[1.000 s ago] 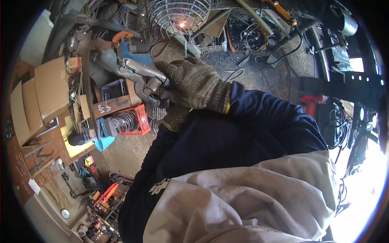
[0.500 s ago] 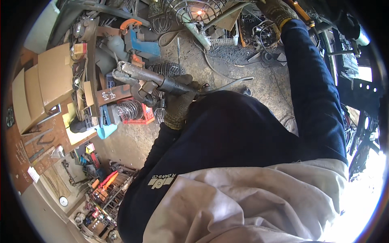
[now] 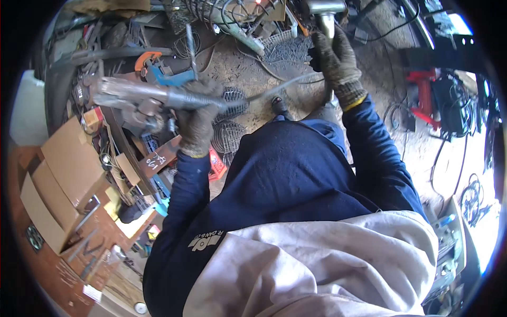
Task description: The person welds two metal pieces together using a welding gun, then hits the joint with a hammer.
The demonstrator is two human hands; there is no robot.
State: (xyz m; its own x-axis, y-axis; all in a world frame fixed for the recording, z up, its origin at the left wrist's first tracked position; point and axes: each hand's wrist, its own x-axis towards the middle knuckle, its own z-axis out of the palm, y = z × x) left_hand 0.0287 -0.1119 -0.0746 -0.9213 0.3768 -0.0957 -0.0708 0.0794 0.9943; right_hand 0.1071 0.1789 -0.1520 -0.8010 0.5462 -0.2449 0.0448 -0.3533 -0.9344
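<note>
My left hand [image 3: 196,124], in a brown-grey work glove, is closed around the ribbed dark grip of a welding electrode holder [image 3: 140,95]. The holder's worn metal jaws point left, and its cable [image 3: 285,84] trails off to the right. A thin metal rod [image 3: 190,47] sticks up beyond that hand; whether the hand grips it is blurred. Farther right, my right hand [image 3: 340,66], gloved with a yellow cuff edge, wraps around the metal handle of a hammer [image 3: 326,7]. Its head is at the far end, and the handle's lower end shows below the glove.
Coiled wire cages [image 3: 228,137] stand on the floor by my left hand. A blue clamp with an orange part [image 3: 169,74] lies beyond it. At left is a brown bench [image 3: 31,190] with an open cardboard box [image 3: 74,164]. A red metal stand [image 3: 422,100] and cables are at right.
My right hand, stretched to the far right before, has come back closer and now shows a hammer in it. The left hand has moved left with the electrode holder. The view has turned.
</note>
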